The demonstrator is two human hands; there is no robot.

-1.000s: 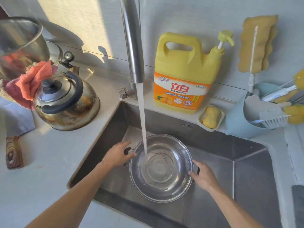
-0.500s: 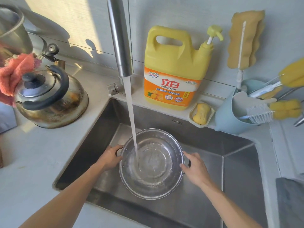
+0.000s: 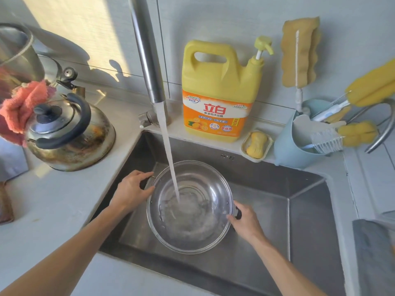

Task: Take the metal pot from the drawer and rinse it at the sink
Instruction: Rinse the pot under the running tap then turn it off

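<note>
The left hand (image 3: 131,190) and right hand (image 3: 245,221) grip the metal pot (image 3: 189,207) by its side handles at the frame's centre. The rinsing step is under way, water (image 3: 168,150) falling inside; next probably swirl, then pour out into the sink (image 3: 303,210).

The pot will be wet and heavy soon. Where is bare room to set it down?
Free: the sink floor right of the pot, and the counter between kettle and sink edge. Crowded: the back ledge with detergent jug, soap dish and blue caddy.

Shiny metal pot (image 3: 205,236) in brushed steel sink (image 3: 307,221).
</note>
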